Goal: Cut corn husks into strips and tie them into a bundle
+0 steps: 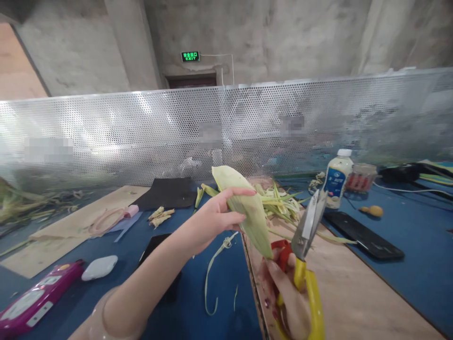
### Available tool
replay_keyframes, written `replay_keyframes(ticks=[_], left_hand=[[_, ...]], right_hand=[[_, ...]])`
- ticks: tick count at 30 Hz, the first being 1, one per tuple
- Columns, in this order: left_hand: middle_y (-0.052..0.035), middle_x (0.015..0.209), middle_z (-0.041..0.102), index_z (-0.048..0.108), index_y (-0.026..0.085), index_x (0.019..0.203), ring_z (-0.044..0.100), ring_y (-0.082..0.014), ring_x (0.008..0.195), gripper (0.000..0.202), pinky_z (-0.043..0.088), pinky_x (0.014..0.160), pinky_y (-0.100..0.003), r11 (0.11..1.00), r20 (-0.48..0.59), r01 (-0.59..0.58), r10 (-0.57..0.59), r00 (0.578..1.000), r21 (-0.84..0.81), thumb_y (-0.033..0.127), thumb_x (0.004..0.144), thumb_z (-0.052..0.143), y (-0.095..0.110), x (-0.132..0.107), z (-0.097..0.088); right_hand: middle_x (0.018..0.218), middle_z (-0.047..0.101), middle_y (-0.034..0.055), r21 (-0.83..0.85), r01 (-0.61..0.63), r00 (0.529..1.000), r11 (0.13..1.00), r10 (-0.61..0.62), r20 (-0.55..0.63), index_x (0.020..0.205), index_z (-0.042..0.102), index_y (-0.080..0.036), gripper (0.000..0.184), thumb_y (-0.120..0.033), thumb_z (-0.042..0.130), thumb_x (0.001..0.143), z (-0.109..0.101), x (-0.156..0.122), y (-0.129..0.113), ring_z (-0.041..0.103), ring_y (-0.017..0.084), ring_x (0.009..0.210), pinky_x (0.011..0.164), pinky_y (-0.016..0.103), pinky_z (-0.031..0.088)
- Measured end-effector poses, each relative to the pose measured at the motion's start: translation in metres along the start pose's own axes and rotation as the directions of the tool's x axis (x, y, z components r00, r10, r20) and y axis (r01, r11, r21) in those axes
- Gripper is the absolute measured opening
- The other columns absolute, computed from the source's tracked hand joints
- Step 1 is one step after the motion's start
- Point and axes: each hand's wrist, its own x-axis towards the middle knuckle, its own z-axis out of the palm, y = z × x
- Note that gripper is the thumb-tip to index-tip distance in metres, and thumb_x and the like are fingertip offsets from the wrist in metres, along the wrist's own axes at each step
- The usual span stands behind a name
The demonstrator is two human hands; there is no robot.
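Observation:
My left hand (215, 218) is closed around a long pale-green leaf parcel (244, 208), holding it up over the table at centre. My right hand (288, 297) grips yellow-handled scissors (308, 226) with a red inner grip. The blades point up and away, just right of the parcel's lower tip. A thin green leaf strip (212, 269) lies curled on the blue table cover below my left hand.
A heap of green leaf trimmings (279, 200) lies on a wooden board (347, 288). A white bottle (338, 178), a black phone (364, 234), a pink device (35, 302), a white case (99, 267) and a perforated metal screen (141, 137) surround the work area.

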Motion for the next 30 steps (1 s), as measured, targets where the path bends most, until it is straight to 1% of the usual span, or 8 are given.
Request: replay_keyframes(ticks=[4, 7, 14, 17, 20, 24, 27, 30], left_hand=[[-0.0049, 0.095, 0.068, 0.049, 0.021, 0.127, 0.063, -0.0125, 0.079, 0.049, 0.051, 0.074, -0.027, 0.997, 0.132, 0.064, -0.068, 0.989, 0.034, 0.014, 0.079, 0.058, 0.000, 0.000, -0.012], [-0.0057, 0.093, 0.068, 0.046, 0.021, 0.131, 0.065, -0.0145, 0.081, 0.056, 0.052, 0.077, -0.030, 0.993, 0.187, 0.119, -0.121, 0.975, 0.023, 0.017, 0.078, 0.062, -0.001, 0.001, -0.018], [-0.0072, 0.095, 0.068, 0.042, 0.019, 0.134, 0.067, -0.0141, 0.078, 0.058, 0.051, 0.074, -0.027, 0.971, 0.300, 0.239, -0.231, 0.926, 0.011, 0.023, 0.080, 0.063, -0.011, 0.010, -0.031], [-0.0093, 0.099, 0.067, 0.044, 0.020, 0.132, 0.066, -0.0165, 0.085, 0.058, 0.050, 0.073, -0.027, 0.969, 0.338, 0.219, -0.246, 0.908, 0.117, 0.031, 0.079, 0.065, -0.017, 0.012, -0.035], [-0.0088, 0.105, 0.067, 0.043, 0.025, 0.133, 0.063, -0.0188, 0.095, 0.065, 0.049, 0.077, -0.028, 0.942, 0.351, 0.149, -0.254, 0.901, 0.300, 0.036, 0.074, 0.069, -0.018, 0.011, -0.036], [-0.0052, 0.091, 0.071, 0.040, 0.030, 0.136, 0.065, -0.0198, 0.087, 0.067, 0.048, 0.078, -0.031, 0.865, 0.327, 0.056, -0.248, 0.912, 0.499, 0.042, 0.076, 0.066, -0.009, 0.003, -0.027], [-0.0028, 0.084, 0.071, 0.048, 0.030, 0.131, 0.066, -0.0193, 0.086, 0.051, 0.048, 0.079, -0.032, 0.882, 0.295, 0.052, -0.212, 0.932, 0.468, 0.042, 0.082, 0.058, -0.001, -0.005, -0.014], [-0.0027, 0.090, 0.071, 0.056, 0.028, 0.124, 0.065, -0.0190, 0.087, 0.041, 0.048, 0.078, -0.030, 0.895, 0.314, 0.013, -0.169, 0.934, 0.445, 0.038, 0.084, 0.055, 0.001, -0.010, 0.000]], right_hand=[[0.040, 0.046, -0.0056, 0.006, -0.016, 1.000, 1.000, 0.016, -0.013, 0.063, 0.048, -0.019, 0.033, -0.043, 0.069, 0.073, -0.005, -0.002, 0.001, 0.035, 0.005, 0.029, 0.030, 0.017, 0.028], [0.034, 0.040, -0.0058, -0.025, 0.011, 0.999, 1.000, -0.009, 0.052, 0.058, 0.049, -0.018, 0.036, -0.044, 0.064, 0.078, -0.006, -0.003, -0.003, 0.033, 0.005, 0.028, 0.032, 0.018, 0.028], [0.051, 0.054, -0.0054, 0.026, 0.032, 0.979, 0.999, -0.037, 0.199, 0.074, 0.047, -0.020, 0.026, -0.038, 0.065, 0.079, -0.011, -0.001, -0.007, 0.036, 0.004, 0.032, 0.038, 0.018, 0.035], [0.044, 0.046, -0.0080, 0.072, -0.013, 0.964, 0.997, -0.006, 0.267, 0.076, 0.044, -0.021, 0.026, -0.038, 0.062, 0.082, -0.011, 0.000, -0.006, 0.036, 0.005, 0.030, 0.032, 0.016, 0.030], [0.041, 0.043, -0.0084, 0.087, -0.011, 0.969, 0.996, -0.011, 0.249, 0.075, 0.043, -0.021, 0.026, -0.038, 0.063, 0.081, -0.012, 0.005, -0.006, 0.038, 0.006, 0.030, 0.030, 0.015, 0.030], [0.039, 0.043, -0.0079, 0.126, 0.033, 0.980, 0.991, -0.057, 0.188, 0.068, 0.043, -0.021, 0.029, -0.036, 0.065, 0.078, -0.010, 0.012, -0.007, 0.039, 0.006, 0.028, 0.029, 0.015, 0.029], [0.041, 0.046, -0.0067, 0.127, 0.048, 0.989, 0.991, -0.065, 0.136, 0.063, 0.046, -0.019, 0.030, -0.036, 0.068, 0.074, -0.004, 0.012, -0.007, 0.037, 0.005, 0.027, 0.029, 0.016, 0.029], [0.036, 0.043, -0.0061, 0.104, -0.029, 0.994, 0.994, 0.017, 0.111, 0.055, 0.046, -0.017, 0.037, -0.039, 0.069, 0.073, 0.002, 0.011, -0.009, 0.034, 0.004, 0.027, 0.029, 0.015, 0.029]])
